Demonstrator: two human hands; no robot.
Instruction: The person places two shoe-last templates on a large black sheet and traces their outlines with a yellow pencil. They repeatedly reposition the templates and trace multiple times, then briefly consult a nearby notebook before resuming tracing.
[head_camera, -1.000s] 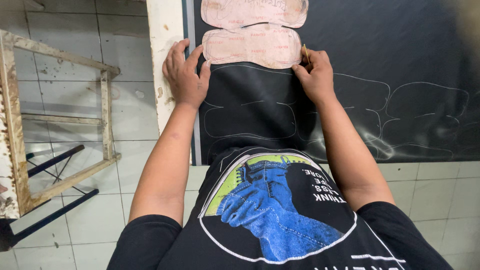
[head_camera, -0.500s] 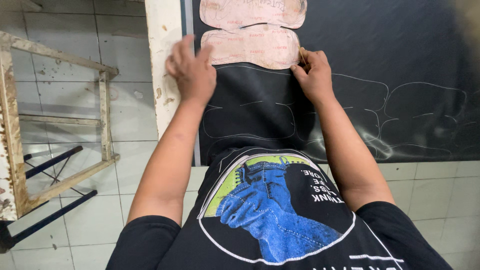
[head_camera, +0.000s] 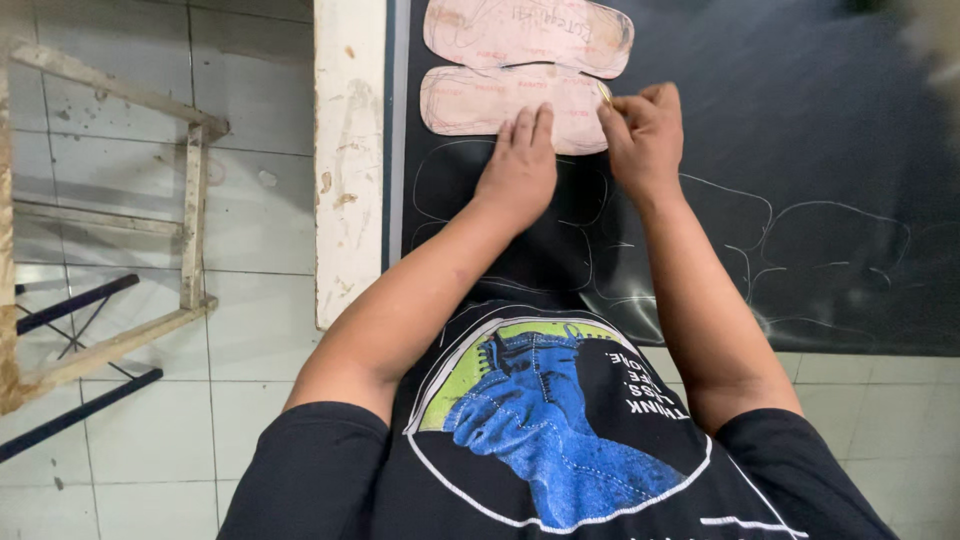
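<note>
A single head-worn camera looks steeply down over the person's chest, close to the work. It faces the counter edge, with tiled floor at left.

Our left hand lies flat, palm down, fingers stretched together and pointing to the far side, thumb tucked along the edge. Its forearm runs back toward us at a slant, from the far middle down to the near left, elbow bent out to the left. Our right hand sits just to the right of the left one, close but apart from it, curled into a loose fist with the knuckles up and the thumb and forefinger pinched together at its far left corner. Its forearm comes almost straight back, leaning slightly right. Both arms are bare below short black sleeves.
</note>
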